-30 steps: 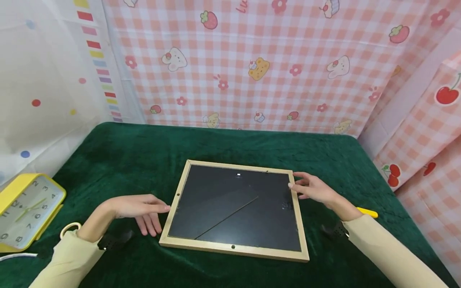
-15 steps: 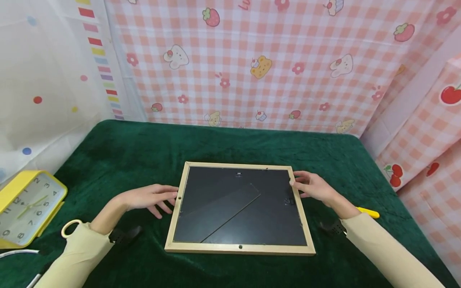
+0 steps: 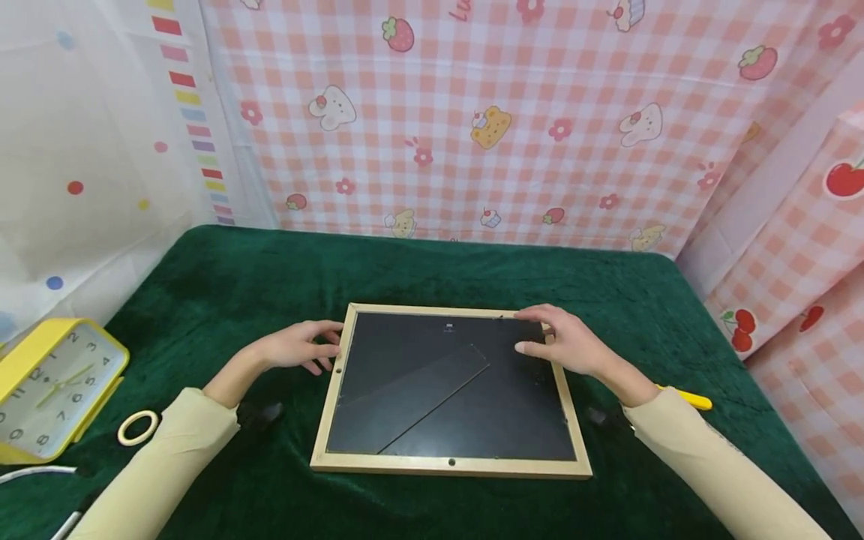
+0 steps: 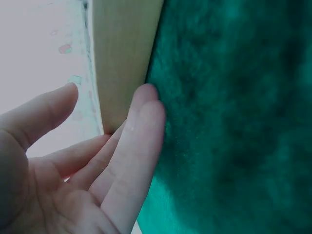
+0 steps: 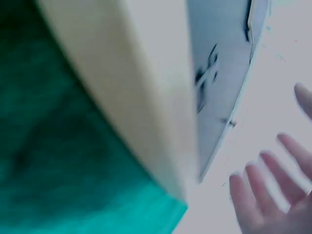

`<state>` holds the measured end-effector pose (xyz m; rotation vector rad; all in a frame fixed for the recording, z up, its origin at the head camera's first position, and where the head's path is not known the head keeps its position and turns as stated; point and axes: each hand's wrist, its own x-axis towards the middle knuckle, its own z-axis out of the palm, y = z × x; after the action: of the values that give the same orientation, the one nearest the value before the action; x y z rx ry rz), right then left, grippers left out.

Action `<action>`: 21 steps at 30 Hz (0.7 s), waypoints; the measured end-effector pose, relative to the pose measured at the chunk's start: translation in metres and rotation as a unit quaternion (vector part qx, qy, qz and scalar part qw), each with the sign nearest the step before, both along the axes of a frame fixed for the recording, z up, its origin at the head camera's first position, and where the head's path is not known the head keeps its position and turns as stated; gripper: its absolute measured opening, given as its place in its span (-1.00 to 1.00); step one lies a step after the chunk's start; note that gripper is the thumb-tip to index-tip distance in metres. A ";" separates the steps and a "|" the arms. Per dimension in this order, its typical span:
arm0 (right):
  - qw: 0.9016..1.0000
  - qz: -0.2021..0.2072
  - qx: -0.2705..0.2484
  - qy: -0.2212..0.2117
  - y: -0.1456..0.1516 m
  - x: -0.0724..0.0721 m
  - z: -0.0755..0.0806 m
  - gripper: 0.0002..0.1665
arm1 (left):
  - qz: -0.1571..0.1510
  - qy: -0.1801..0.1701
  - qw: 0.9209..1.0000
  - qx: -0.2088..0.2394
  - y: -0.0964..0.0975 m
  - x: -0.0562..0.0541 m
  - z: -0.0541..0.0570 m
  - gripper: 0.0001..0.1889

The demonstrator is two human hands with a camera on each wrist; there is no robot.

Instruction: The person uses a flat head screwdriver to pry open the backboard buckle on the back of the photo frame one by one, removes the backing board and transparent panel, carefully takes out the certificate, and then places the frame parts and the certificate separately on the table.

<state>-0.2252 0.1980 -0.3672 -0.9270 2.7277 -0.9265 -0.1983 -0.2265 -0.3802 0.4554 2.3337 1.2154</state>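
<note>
A picture frame (image 3: 405,375) with a pale wooden border lies back side up on the green cloth, its black backing panel and slanted stand flap showing. My left hand (image 3: 297,347) is at the frame's left edge. In the left wrist view its fingers (image 4: 134,161) lie against the wooden side (image 4: 127,58), the thumb held apart. Over the frame's upper right corner is my right hand (image 3: 570,341), thumb and fingers spread. The right wrist view shows its fingers (image 5: 280,183) apart from the wooden border (image 5: 146,87), holding nothing.
To the left stands a yellow clock (image 3: 57,390), with a cream ring (image 3: 138,427) beside it and a white cord (image 3: 37,472) in front. Partly behind the right sleeve lies a yellow stick-like object (image 3: 695,400). A checked curtain (image 3: 432,97) hangs behind the table.
The frame has turned slightly and now sits straighter. My left hand has moved up along its left edge. My right hand has left the right edge and come over the corner.
</note>
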 end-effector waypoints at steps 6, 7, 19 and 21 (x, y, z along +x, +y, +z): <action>0.983 0.153 0.098 0.019 -0.039 0.003 -0.001 -0.27 | 0.017 0.019 1.000 0.003 0.003 -0.012 -0.003 -0.42; 0.978 0.168 0.119 0.024 -0.045 0.003 -0.001 -0.25 | 0.018 0.022 1.000 0.003 0.004 -0.013 -0.004 -0.41; 0.959 0.218 0.177 0.044 -0.073 0.003 -0.001 -0.27 | 0.024 0.021 0.999 -0.010 0.005 -0.018 -0.004 -0.40; 0.958 0.221 0.175 0.047 -0.074 0.003 -0.002 -0.28 | 0.026 0.018 0.999 -0.014 0.005 -0.018 -0.004 -0.40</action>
<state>-0.2227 0.1240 -0.3690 -1.4397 2.4665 -0.3121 -0.2167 -0.2218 -0.3845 0.4128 2.4038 1.2062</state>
